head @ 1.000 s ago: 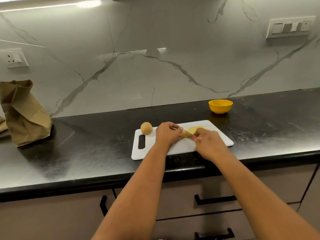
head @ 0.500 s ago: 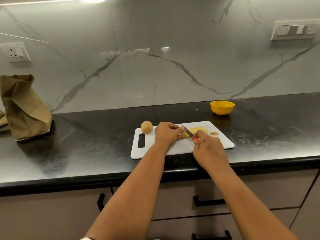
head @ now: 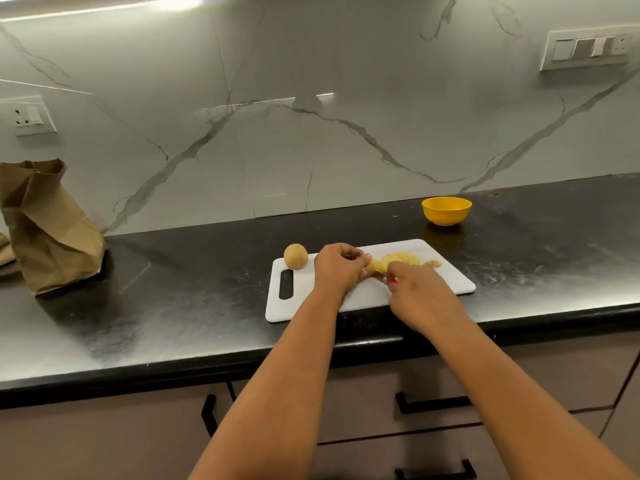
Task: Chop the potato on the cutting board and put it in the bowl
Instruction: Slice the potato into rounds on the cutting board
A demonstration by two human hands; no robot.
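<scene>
The potato you are cutting – a tan-skinned piece with a pale yellow cut face – lies near the middle of the white plastic cutting board, pinned under the curled fingers of your left hand. Half a second ago the blade stood up in plain sight between your hands; now it has dropped behind your right hand, whose fingers are wrapped round the red-handled knife, of which only a sliver of red shows. I judge that as another stroke driven down through the potato.

The fan of thin yellow slices just beyond the knife looks wider than it did a second ago, and a small separate slice lies to its right – so the chopping is advancing and the uncut stub is getting short. Keep your left fingertips tucked back as it shrinks.

A second, whole round brown potato sits untouched at the board's far left corner, beside the handle slot. The small yellow bowl stands on the black stone counter beyond the board's right end; nothing shows in what you can see of its inside, so the transfer appears not yet begun.
</scene>
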